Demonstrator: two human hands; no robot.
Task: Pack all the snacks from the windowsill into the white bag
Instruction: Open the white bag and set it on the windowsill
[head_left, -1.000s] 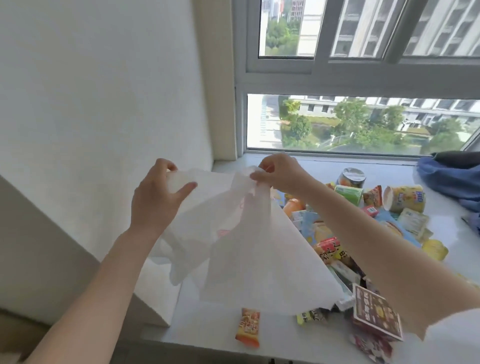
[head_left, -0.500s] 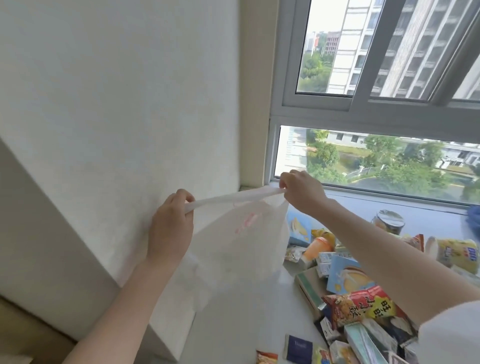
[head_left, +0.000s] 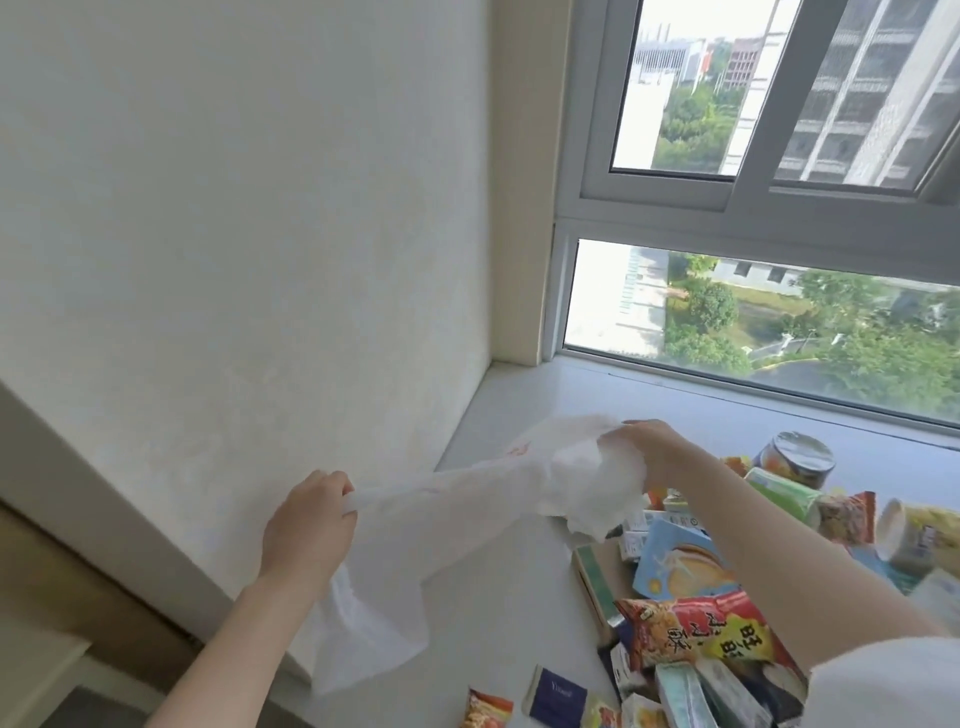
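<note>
— Both hands are on the white bag (head_left: 467, 525): the left hand (head_left: 306, 535) grips one end in a closed fist, near the wall, and the right hand (head_left: 649, 457) clutches a bunched wad of the plastic further right, over the left edge of the snack pile.

— What has changed?

— Half a second ago the bag was pulled taut between the hands at chest height, hanging like a sheet. Now both hands have dropped toward the windowsill (head_left: 519, 405), the right one has gathered up more plastic, and the bag sags in a loose twist between them. The view has also swung left, toward the wall.

— And for the task?

— I'd judge the mouth is still being worked open. Nothing looks packed yet; the bag hangs flat and seems empty.

— The snacks?

— All on the sill, heaped to the right: a red crisp packet (head_left: 696, 629) near, a light blue box (head_left: 675, 566) behind it, a tin with a foil lid (head_left: 797, 457) farther off, and a small orange packet (head_left: 485, 709) at the near edge.

— The room?

— Pale stone sill, plain cream wall (head_left: 234, 234) on the left, a large window (head_left: 753, 312) at the far side looking over trees and buildings.
</note>
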